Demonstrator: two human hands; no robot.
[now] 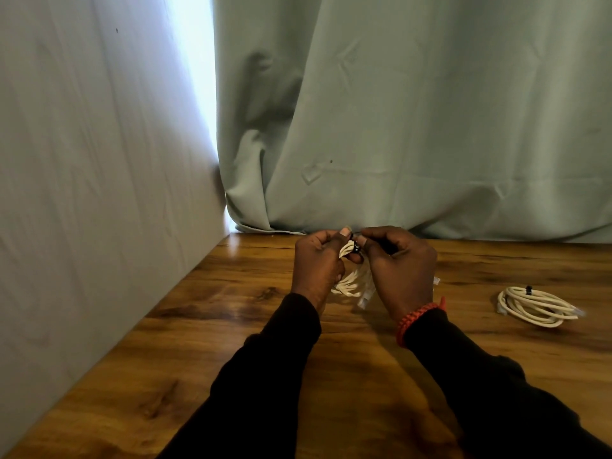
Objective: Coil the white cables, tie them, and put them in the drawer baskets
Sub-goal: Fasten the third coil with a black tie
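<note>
Cable bundle [351,282], white and folded into several loops, hangs at frame centre above the bench [231,326]. Left hand [318,263] grips its top; right hand [399,270] pinches the black tie [356,248]. Second coiled cable [536,306], tied, lies at right.

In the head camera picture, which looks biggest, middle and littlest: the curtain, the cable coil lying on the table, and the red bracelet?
1. The curtain, by far the biggest.
2. The cable coil lying on the table.
3. The red bracelet, the littlest.

That is only how they look here, since the bracelet sits nearer the camera than the curtain.
</note>
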